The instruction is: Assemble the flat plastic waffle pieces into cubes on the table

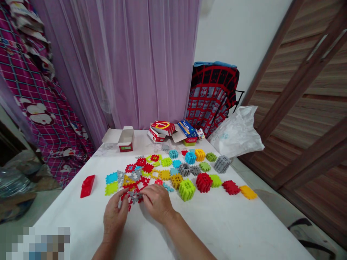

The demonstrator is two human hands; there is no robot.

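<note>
My left hand [116, 210] is at the near edge of a pile of toothed plastic pieces, its fingertips at the red pieces [141, 183]. Just right of it, my right hand [157, 201] has its fingers bent over the same spot, close to a grey piece [135, 197]. Both hands look closed, but the fingertips are too small to show exactly what each one pinches. Around them lie yellow, blue, green and grey pieces. To the right stand a light green stack [187, 190] and a red stack [204, 182].
A red plastic object [87, 186] lies at the left of the white table [217, 224]. Opened boxes [126, 141] stand along the back edge. More stacks, including a grey one [222, 164], sit at the right. A white plastic bag [235, 133] is at the back right corner.
</note>
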